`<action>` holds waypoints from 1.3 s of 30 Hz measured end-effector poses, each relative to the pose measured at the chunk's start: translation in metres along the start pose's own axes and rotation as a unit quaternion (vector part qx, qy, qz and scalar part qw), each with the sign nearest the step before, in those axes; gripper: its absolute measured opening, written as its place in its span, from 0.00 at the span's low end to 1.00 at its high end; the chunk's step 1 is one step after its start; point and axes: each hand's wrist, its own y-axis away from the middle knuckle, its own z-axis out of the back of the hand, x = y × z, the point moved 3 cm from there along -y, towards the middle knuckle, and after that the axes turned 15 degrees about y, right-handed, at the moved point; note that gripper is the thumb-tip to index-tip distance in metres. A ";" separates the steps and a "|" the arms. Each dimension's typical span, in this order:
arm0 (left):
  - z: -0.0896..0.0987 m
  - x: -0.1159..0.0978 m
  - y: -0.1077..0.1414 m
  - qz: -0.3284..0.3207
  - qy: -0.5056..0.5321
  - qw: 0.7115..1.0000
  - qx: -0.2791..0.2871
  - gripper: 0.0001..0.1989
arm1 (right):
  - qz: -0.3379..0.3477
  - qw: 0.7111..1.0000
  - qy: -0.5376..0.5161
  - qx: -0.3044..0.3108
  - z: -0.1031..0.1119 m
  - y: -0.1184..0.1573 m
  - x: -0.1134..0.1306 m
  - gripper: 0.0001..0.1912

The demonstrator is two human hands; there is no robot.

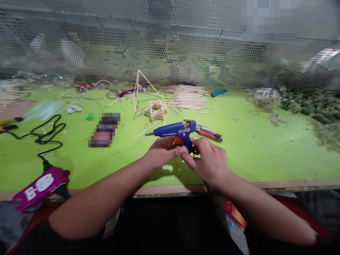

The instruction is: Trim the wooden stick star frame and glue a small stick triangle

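Between my hands is a blue hot glue gun [170, 130] with an orange trigger, its nozzle pointing left and a small red light glowing on its side. My left hand [164, 152] is closed around the trigger side, thumb across the handle. At the back of the handle my right hand [208, 157] grips with bent fingers, close to the cord. Pliers [208, 133] with red grips lie just behind the gun. Beyond it sit a star-shaped stack of thin sticks [156, 110] and a triangular stick frame [136, 92].
Loose thin sticks [187, 96] are heaped at the back, beside a blue cutter [219, 92]. Left are a pixelated phone-like object [104, 130], a black cord [51, 132] and a purple power strip [42, 187] at the table edge. Green plant pieces [305, 104] pile up at right, before a perforated metal screen [186, 46].
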 end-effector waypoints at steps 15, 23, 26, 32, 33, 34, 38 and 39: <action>0.020 0.007 -0.011 -0.009 0.026 0.992 -0.124 0.21 | -0.014 0.978 0.130 0.162 -0.011 -0.132 -0.123 0.22; 0.019 0.000 -0.013 0.056 0.105 0.982 -0.149 0.24 | 0.143 0.943 0.164 0.253 -0.100 -0.221 -0.112 0.19; 0.023 -0.006 -0.015 0.045 0.138 0.975 -0.171 0.26 | 0.176 0.931 0.167 0.274 -0.121 -0.235 -0.092 0.18; 0.026 -0.008 -0.017 0.050 0.152 0.967 -0.196 0.26 | 0.206 0.914 0.191 0.293 -0.136 -0.242 -0.067 0.17; 0.027 -0.007 -0.017 0.054 0.149 0.967 -0.197 0.25 | 0.209 0.912 0.196 0.293 -0.138 -0.242 -0.065 0.17; 0.027 -0.006 -0.017 0.057 0.147 0.967 -0.198 0.25 | 0.212 0.910 0.200 0.294 -0.139 -0.241 -0.064 0.17; 0.028 -0.003 -0.017 0.068 0.145 0.967 -0.196 0.25 | 0.220 0.904 0.216 0.295 -0.149 -0.239 -0.066 0.17; 0.029 -0.004 -0.017 0.070 0.146 0.967 -0.197 0.25 | 0.220 0.904 0.219 0.294 -0.151 -0.239 -0.067 0.18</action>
